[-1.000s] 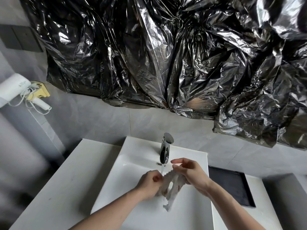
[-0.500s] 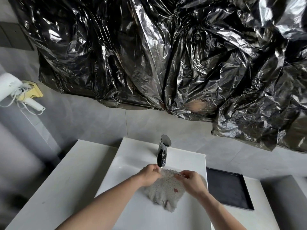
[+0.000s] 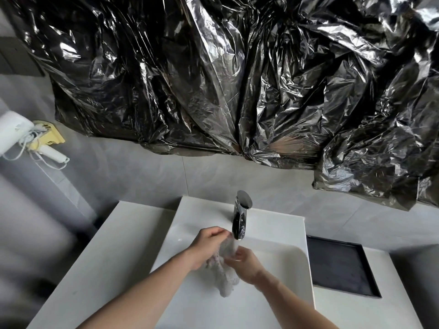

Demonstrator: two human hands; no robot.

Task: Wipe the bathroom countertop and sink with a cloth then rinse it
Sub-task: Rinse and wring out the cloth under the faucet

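Observation:
A pale, textured cloth (image 3: 223, 276) hangs bunched between my hands over the white sink (image 3: 280, 267), directly under the spout of the chrome faucet (image 3: 240, 216). My left hand (image 3: 206, 245) grips the cloth's upper left part, fingers curled near the spout. My right hand (image 3: 244, 262) pinches the cloth from the right, just below the spout. The cloth's lower end dangles into the basin. Running water is hard to make out.
The white countertop (image 3: 114, 248) stretches left of the sink. A black rectangular tray (image 3: 339, 264) is set into the counter on the right. Crumpled black plastic sheeting (image 3: 237, 79) covers the wall above. A white hair dryer (image 3: 16, 134) hangs at the left wall.
The cloth was spread flat between my hands half a second ago; now it is gathered into a bunch under the spout, with both hands closer together and my right hand lower.

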